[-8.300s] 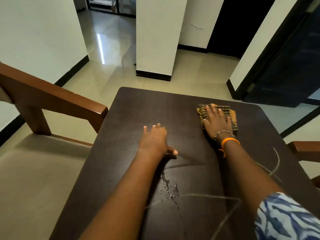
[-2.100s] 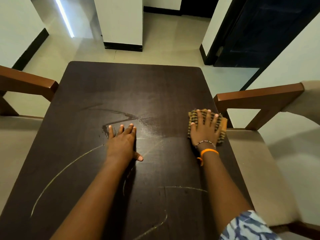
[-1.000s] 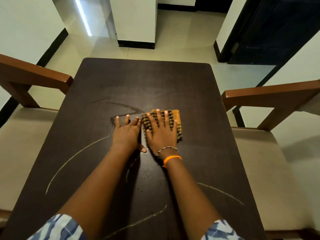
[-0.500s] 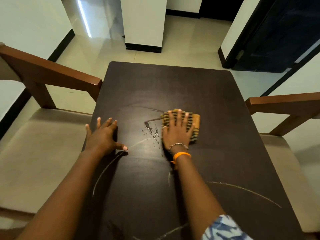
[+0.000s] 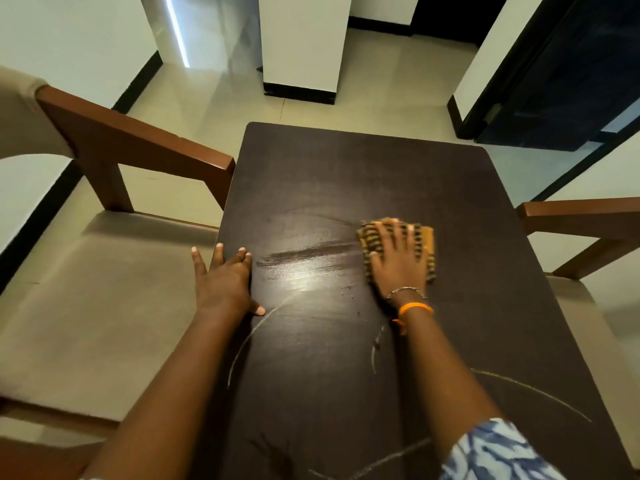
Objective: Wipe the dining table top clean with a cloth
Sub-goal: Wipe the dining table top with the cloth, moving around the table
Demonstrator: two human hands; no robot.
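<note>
Two bare hands lay on the dark dining table point(image 5: 398, 174) in the head view. The right hand point(image 5: 398, 263) pressed flat on a folded yellow-and-black checked cloth point(image 5: 425, 239), fingers spread wide across it, palm down, not pinching it; the cloth sat on the tabletop right of the middle, its edges showing beyond the fingertips. An orange band point(image 5: 415, 308) and a thin beaded bracelet point(image 5: 407, 291) circled that wrist. The left hand point(image 5: 225, 280) rested flat at the table's left edge, fingers slightly apart and reaching past the rim, thumb out to the side. Between the hands ran a wet smear point(image 5: 308, 252) with a shine beneath it, and pale curved streaks point(image 5: 242, 344) crossed the near half. Wooden-armed chairs with beige seats stood at the left point(image 5: 114, 147) and right point(image 5: 581, 213) sides.
</note>
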